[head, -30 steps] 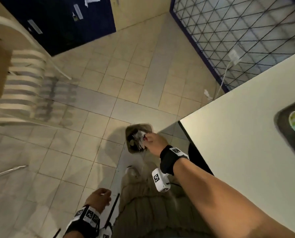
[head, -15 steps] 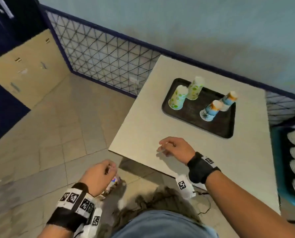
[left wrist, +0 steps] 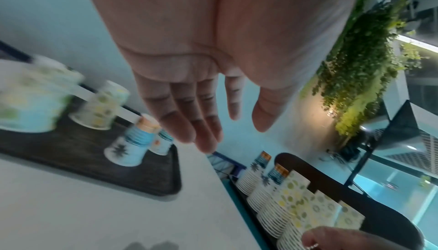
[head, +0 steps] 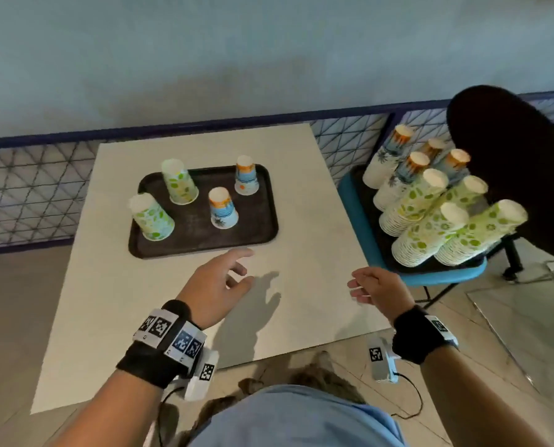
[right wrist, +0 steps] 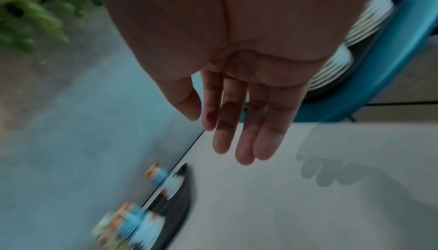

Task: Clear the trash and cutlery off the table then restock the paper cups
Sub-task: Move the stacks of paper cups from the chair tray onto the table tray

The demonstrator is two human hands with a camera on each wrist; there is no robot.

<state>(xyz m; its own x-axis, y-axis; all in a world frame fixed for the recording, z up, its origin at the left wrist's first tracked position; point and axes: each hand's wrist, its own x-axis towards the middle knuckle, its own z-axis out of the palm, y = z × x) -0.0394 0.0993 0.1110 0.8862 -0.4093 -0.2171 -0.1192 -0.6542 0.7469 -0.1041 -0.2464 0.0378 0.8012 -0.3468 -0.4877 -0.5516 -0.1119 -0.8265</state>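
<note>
Four paper cups stand inverted, bases up and long axes vertical, on a dark tray at the far middle of the table; their prints carry no legible writing. Tall cup stacks lean on a blue chair just right of the table. The left hand and right hand hover empty above the near tabletop, fingers relaxed and loosely extended.

Looks like a café or canteen corner: tiled floor, serving tray of upturned paper cups, cup stacks on a chair, hanging greenery.
</note>
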